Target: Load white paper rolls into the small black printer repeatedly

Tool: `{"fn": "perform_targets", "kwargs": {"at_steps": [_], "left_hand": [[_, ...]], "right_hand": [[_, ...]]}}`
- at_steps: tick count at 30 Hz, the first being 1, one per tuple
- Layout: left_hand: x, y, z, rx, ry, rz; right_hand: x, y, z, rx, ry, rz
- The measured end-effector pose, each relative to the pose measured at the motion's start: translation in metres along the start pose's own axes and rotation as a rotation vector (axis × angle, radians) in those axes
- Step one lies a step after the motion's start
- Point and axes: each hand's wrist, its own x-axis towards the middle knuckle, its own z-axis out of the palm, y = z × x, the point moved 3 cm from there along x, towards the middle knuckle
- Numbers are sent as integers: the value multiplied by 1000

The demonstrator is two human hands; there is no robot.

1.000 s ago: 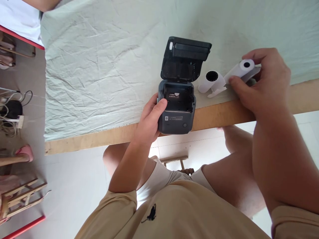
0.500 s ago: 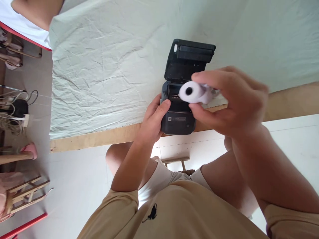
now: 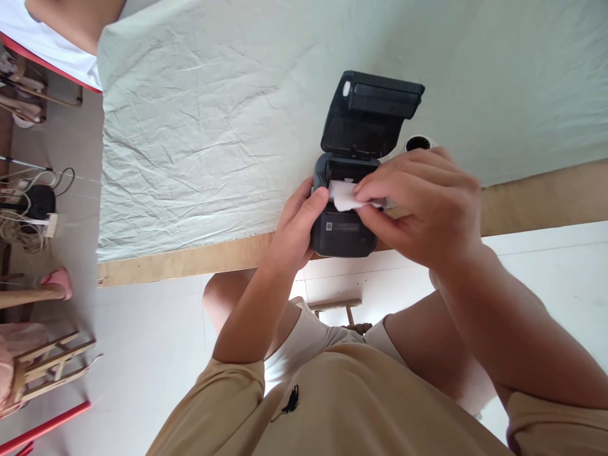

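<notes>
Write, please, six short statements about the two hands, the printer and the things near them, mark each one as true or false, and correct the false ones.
1. The left hand holds the dark printer. True.
2. The printer's lid is closed. False: the lid stands open.
3. The right hand holds white paper at the printer. True.
4. A paper roll is to the left of the printer. False: the paper roll is to its right, partly hidden by the right hand.
5. The tablecloth is wrinkled. True.
6. The person's shirt is black. False: the shirt is tan.
</notes>
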Motion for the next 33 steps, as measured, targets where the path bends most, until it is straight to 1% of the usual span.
{"fn": "perform_targets", "kwargs": {"at_steps": [3, 4, 5, 7, 9, 10, 13, 14, 16, 18, 20, 22, 24, 26, 29, 31, 33], "left_hand": [[1, 1, -1, 22, -13, 11], [1, 2, -1, 34, -11, 11], [2, 2, -2, 41, -8, 11], [3, 1, -3, 34, -21, 7], [4, 0, -5, 28, -45, 10], [5, -1, -6, 35, -55, 18], [5, -3, -8, 86, -61, 51], [5, -3, -8, 101, -57, 54], [5, -3, -8, 110, -43, 49], [4, -2, -8, 94, -29, 38], [4, -2, -7, 66, -33, 28], [4, -1, -6, 33, -50, 20], [3, -1, -5, 8, -66, 21], [2, -1, -5, 2, -70, 30], [1, 0, -4, 17, -50, 32], [0, 1, -2, 23, -35, 16], [0, 2, 0, 20, -33, -1]], "right_hand": [[-4, -5, 3, 72, -54, -79], [-5, -4, 4, 90, -52, -92], [-5, -1, 3, 114, -10, -105], [-5, 7, -1, 153, 154, -115], [-5, 18, -3, 141, 266, -68], [-5, 23, -4, 120, 276, -26], [-6, 33, 0, 116, 184, 96], [-7, 33, 0, 137, 183, 107], [-7, 28, -2, 161, 221, 111], [-8, 18, -6, 125, 292, 67], [-9, 9, -8, 91, 317, 30], [-11, 3, -8, 118, 275, 21], [-15, 5, -5, 182, 162, 88], [-18, 10, -2, 250, 47, 197], [-21, 20, 3, 364, -103, 406], [-21, 24, 5, 426, -183, 517], [-21, 25, 6, 486, -235, 591]]}}
